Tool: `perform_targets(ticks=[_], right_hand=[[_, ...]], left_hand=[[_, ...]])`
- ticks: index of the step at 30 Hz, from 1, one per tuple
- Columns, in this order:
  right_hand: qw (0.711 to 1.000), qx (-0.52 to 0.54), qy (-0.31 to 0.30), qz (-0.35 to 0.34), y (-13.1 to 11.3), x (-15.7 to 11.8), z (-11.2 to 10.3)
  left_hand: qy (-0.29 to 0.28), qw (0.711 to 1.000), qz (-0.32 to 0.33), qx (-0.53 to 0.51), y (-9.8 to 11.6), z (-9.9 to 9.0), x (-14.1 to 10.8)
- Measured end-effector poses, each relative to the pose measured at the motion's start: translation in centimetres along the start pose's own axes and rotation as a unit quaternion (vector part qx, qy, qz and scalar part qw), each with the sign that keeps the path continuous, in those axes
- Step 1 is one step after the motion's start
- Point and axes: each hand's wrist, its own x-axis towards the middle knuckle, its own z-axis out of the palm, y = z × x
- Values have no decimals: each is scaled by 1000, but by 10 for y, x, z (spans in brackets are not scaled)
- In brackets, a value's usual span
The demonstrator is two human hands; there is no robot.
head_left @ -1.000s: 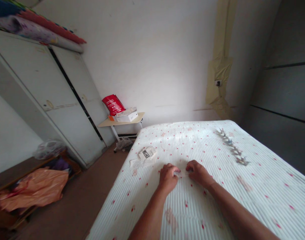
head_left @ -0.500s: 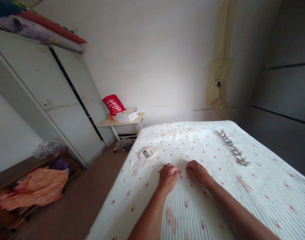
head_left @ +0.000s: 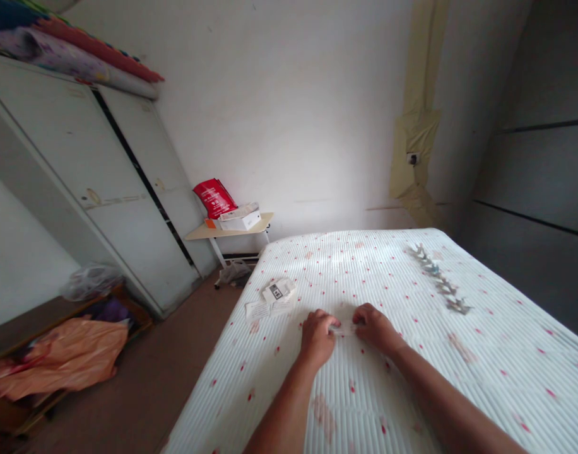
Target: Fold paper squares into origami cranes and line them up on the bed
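Observation:
Between my hands, low over the bed [head_left: 365,378], is a small pale piece of paper [head_left: 344,328]. My left hand [head_left: 319,334] pinches its left end, with the fingers curled. The fingers of my right hand [head_left: 371,325] are bent around the right end. Much of the paper is hidden by the fingers, and its folds are too small to make out. Left of my hands lie printed paper sheets [head_left: 272,299], loosely stacked. On the right, a row of several small folded paper figures [head_left: 440,280] runs away from me along the bed.
Beyond the bed's far left corner, a small table [head_left: 199,232] holds a red bag [head_left: 215,197] and a white box [head_left: 241,219]. A grey wardrobe [head_left: 128,164] stands at the left. Below it, an orange cloth or bag [head_left: 71,356] lies on a low wooden piece.
The paper strip between my hands shows more clearly now, spanning both sets of fingertips. My hands have barely shifted.

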Motion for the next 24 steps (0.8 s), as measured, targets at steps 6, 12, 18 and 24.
perform_targets(ticks=[6,12,18,24], right_hand=[[1000,10,-3,1,3,1,-4],[1000,13,6,21,3,4,-1],[998,-33,49,22,-7,-2,8],[999,-23,18,18,-1,0,3]], left_hand=[[6,1000,12,-5,-6,3,0],[2,1000,12,-7,-3,1,1],[29,1000,-5,11,7,-1,0],[39,999,-18,15,4,2,-2]])
